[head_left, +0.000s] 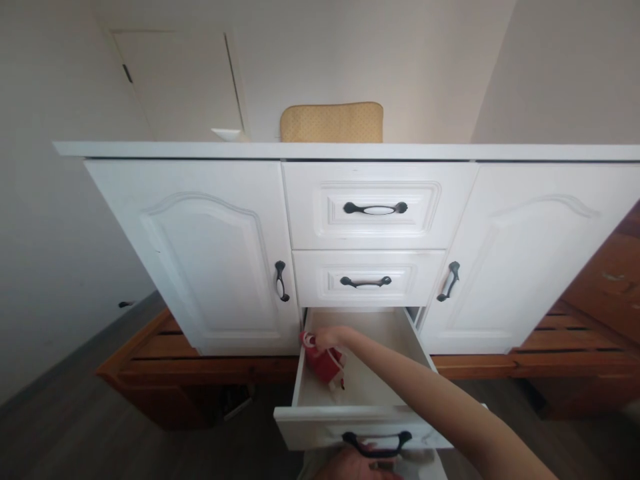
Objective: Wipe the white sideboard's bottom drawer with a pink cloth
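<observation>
The bottom drawer (360, 427) of a white cabinet is pulled out. My right hand (327, 337) reaches into its back left corner and grips the top of a small red pouch with white trim (327, 365), which rests tilted against the drawer's left wall. Only part of my left hand (350, 465) shows at the bottom edge of the view. It sits right under the drawer's black handle (377, 441), and its fingers are hidden. Apart from the pouch, the drawer's inside looks bare.
Two shut drawers (375, 208) sit above the open one, with a shut door on the left (215, 253) and another on the right (520, 260). A yellow cushion (331, 122) lies on the cabinet top. The cabinet stands on a wooden slatted frame (575, 347) above a grey floor.
</observation>
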`<state>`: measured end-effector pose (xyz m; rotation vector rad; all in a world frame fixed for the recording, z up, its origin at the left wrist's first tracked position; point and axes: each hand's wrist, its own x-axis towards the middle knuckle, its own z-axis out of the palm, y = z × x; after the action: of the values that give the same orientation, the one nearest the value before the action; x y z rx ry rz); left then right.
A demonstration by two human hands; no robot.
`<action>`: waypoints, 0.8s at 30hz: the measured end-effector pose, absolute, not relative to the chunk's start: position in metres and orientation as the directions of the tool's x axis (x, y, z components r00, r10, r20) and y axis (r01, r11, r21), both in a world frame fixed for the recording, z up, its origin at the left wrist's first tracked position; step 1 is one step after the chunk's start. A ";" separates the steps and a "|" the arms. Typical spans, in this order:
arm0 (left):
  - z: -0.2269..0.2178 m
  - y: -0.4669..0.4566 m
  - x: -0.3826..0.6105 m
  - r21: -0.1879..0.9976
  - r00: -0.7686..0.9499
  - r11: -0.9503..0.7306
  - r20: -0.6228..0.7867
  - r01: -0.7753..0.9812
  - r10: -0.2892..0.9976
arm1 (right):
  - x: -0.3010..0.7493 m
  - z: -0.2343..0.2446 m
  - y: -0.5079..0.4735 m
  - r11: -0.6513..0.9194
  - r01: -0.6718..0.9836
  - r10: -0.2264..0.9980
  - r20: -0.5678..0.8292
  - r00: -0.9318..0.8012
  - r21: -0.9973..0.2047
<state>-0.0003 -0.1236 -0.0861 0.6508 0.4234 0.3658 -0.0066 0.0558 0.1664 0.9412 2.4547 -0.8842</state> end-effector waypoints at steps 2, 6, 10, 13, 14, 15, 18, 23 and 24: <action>-0.085 -0.123 0.005 0.666 0.866 0.729 -0.259 -0.161 0.428 | 0.001 0.160 0.031 0.581 0.674 0.329 -0.626 -0.707 -0.456; -0.082 -0.134 0.011 0.635 0.837 0.749 -0.293 -0.192 0.463 | 0.009 0.151 -0.004 0.618 0.574 0.081 -0.684 -0.725 -0.536; -0.061 -0.148 0.008 0.560 0.806 0.793 -0.341 -0.238 0.483 | 0.051 0.152 0.001 0.638 0.600 0.091 -0.726 -0.681 -0.483; -0.039 -0.154 0.004 0.517 0.784 0.803 -0.348 -0.298 0.515 | 0.118 0.152 0.012 0.621 0.718 0.148 -0.853 -0.501 -0.314; -0.033 -0.154 0.003 0.511 0.780 0.802 -0.347 -0.308 0.521 | 0.142 0.153 0.013 0.598 0.767 0.199 -0.883 -0.426 -0.235; -0.029 -0.154 0.003 0.510 0.779 0.802 -0.347 -0.311 0.522 | 0.166 0.154 0.013 0.555 0.813 0.255 -0.896 -0.365 -0.173; -0.027 -0.154 0.005 0.502 0.797 0.811 -0.335 -0.300 0.502 | 0.212 0.160 0.008 0.471 0.876 0.385 -0.870 -0.308 -0.102; -0.045 -0.150 0.011 0.520 0.809 0.809 -0.329 -0.274 0.486 | 0.182 0.160 0.019 0.735 0.676 0.484 -0.657 -0.578 -0.053; -0.050 -0.149 0.011 0.541 0.813 0.799 -0.322 -0.262 0.485 | 0.164 0.157 0.027 0.782 0.623 0.508 -0.561 -0.653 -0.017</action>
<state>0.0112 -0.1493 -0.0503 0.5004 0.4704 0.4174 0.1642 0.0269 0.1573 0.8422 2.4286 -0.2813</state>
